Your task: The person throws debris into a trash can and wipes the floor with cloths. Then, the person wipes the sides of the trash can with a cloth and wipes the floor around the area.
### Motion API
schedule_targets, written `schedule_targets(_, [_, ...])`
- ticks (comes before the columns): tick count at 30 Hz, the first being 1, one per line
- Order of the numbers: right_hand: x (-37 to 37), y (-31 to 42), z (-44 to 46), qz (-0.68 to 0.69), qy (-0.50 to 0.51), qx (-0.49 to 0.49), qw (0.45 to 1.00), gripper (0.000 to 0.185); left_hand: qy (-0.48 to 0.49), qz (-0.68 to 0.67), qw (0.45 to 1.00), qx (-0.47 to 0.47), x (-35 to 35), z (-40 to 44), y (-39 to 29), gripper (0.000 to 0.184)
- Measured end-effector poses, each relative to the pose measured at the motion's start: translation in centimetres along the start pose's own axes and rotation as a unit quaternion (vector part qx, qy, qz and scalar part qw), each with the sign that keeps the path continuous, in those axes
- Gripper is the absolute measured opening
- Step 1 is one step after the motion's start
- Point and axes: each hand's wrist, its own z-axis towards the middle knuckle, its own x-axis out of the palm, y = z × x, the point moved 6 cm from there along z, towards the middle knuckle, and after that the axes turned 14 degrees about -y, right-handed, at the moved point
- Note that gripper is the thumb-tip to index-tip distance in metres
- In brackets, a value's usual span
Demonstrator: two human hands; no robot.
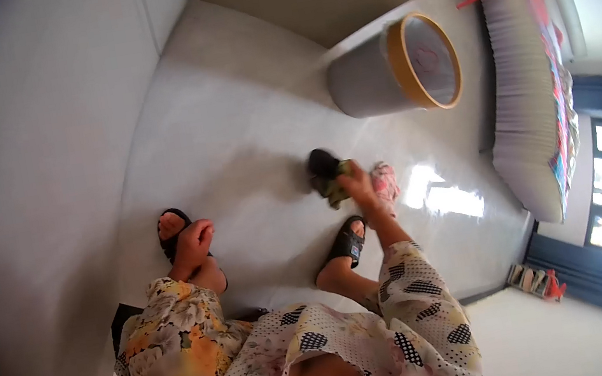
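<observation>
The person's right hand (356, 183) has its fingers closed round a blurred black-and-green bundle (329, 177), out above or against the floor (252, 129), I can't tell which; I'd judge it light, soft and floppy, unlikely to break, best gripped by a gathered fold; the left hand (197, 241) is near the left foot (170, 224), fingers curled, whether round anything I can't tell; a pink thing (385, 182) crowds the right wrist, the sandalled right foot (346, 243) sits close, and the grey bin (366, 79) stands farther off.
</observation>
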Motion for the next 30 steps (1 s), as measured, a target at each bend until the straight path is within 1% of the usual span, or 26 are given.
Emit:
schedule_targets(1, [-0.8,-1.4,2.2,0.033,-0.036,-0.015,0.999,0.041,-0.005,0.002,1.000,0.012,0.1,0.0,0.3,0.008])
schedule_targets(2, [-1.6,-0.4,3.4,-0.057,-0.081,-0.042,0.994,0.039,-0.010,0.004,1.000,0.023,-0.1,-0.1,0.2,0.008])
schedule_targets(3, [-1.4,-0.2,4.9,-0.168,-0.137,-0.114,0.970,0.039,-0.022,0.006,0.998,0.052,-0.4,0.2,-0.8,0.009])
schedule_targets(6, [4.6,-1.0,6.5,-0.310,-0.141,-0.048,0.939,0.044,0.011,0.008,1.000,-0.017,-0.3,-0.1,0.2,0.009])
schedule_targets(7, [7.7,2.8,3.1,-0.352,-0.180,-0.122,0.910,0.046,0.007,-0.001,1.000,-0.002,-0.2,-0.1,0.2,0.010])
schedule_targets(8, [11.8,3.0,2.3,-0.342,-0.125,-0.256,0.896,0.049,0.005,-0.011,1.000,0.004,-0.2,0.0,0.2,0.010])
schedule_targets(9, [14.5,4.6,-1.6,-0.335,-0.112,-0.307,0.884,0.049,0.005,-0.021,1.000,0.011,-0.2,-0.1,0.0,0.010])
schedule_targets(10, [17.3,5.1,-4.8,-0.328,-0.034,-0.321,0.888,0.051,0.008,-0.032,0.999,0.019,-0.2,-0.2,0.0,0.011])
schedule_targets(11, [18.7,6.1,-8.7,-0.324,0.033,-0.368,0.871,0.054,0.024,-0.006,1.000,0.017,-0.1,-0.2,0.2,0.012])
schedule_targets(12, [20.7,4.9,-11.4,-0.318,0.066,-0.411,0.852,0.055,0.022,-0.010,1.000,0.020,-0.1,-0.2,-0.1,0.012])
schedule_targets(14, [20.5,6.9,-14.7,-0.207,0.194,-0.384,0.879,0.044,0.017,-0.018,0.999,0.031,-0.1,-0.2,-0.6,0.013])
schedule_targets(15, [20.4,6.7,-13.5,-0.150,0.238,-0.297,0.912,0.043,0.032,-0.059,0.998,-0.018,0.1,-0.5,0.1,0.015])
schedule_targets(16, [20.1,6.1,-12.2,-0.091,0.282,-0.205,0.933,0.041,0.019,-0.103,0.993,-0.050,0.1,-1.0,1.2,0.015])
schedule_targets(18, [18.3,7.8,-6.5,-0.019,0.192,-0.207,0.959,0.040,-0.009,-0.192,0.975,-0.114,0.1,-1.9,3.6,0.016])
schedule_targets(19, [17.5,9.0,-2.6,-0.030,0.154,-0.218,0.963,0.040,-0.017,-0.174,0.976,-0.134,-0.5,-2.2,3.6,0.016])
schedule_targets(20, [16.2,12.4,0.6,-0.015,0.100,-0.214,0.972,0.038,-0.045,-0.190,0.970,-0.146,-0.9,-2.7,4.3,0.016])
schedule_targets(21, [15.3,15.0,3.9,-0.001,0.024,-0.275,0.961,0.033,-0.072,-0.206,0.963,-0.158,-1.3,-3.4,4.9,0.016])
schedule_targets(22, [14.9,17.9,7.0,0.036,-0.023,-0.297,0.954,0.032,-0.099,-0.221,0.956,-0.168,-1.7,-3.9,5.5,0.016])
schedule_targets(23, [14.6,21.8,9.2,0.034,0.009,-0.271,0.962,0.034,-0.116,-0.216,0.949,-0.197,-2.3,-4.3,5.7,0.016])
schedule_targets(24, [15.7,23.5,13.0,0.004,-0.020,-0.290,0.957,0.034,-0.128,-0.206,0.950,-0.196,-3.0,-4.6,5.5,0.017])
schedule_targets(26, [18.8,26.0,19.3,-0.001,-0.052,-0.352,0.935,0.036,-0.157,-0.185,0.949,-0.201,-4.5,-5.6,5.3,0.017])
schedule_targets(28, [23.6,27.1,22.6,-0.128,-0.067,-0.330,0.933,0.038,-0.191,-0.151,0.947,-0.209,-6.1,-6.7,5.5,0.017])
schedule_targets(30, [27.3,28.9,17.9,-0.284,-0.030,-0.356,0.890,0.040,-0.216,-0.121,0.941,-0.229,-7.5,-7.6,5.8,0.017])
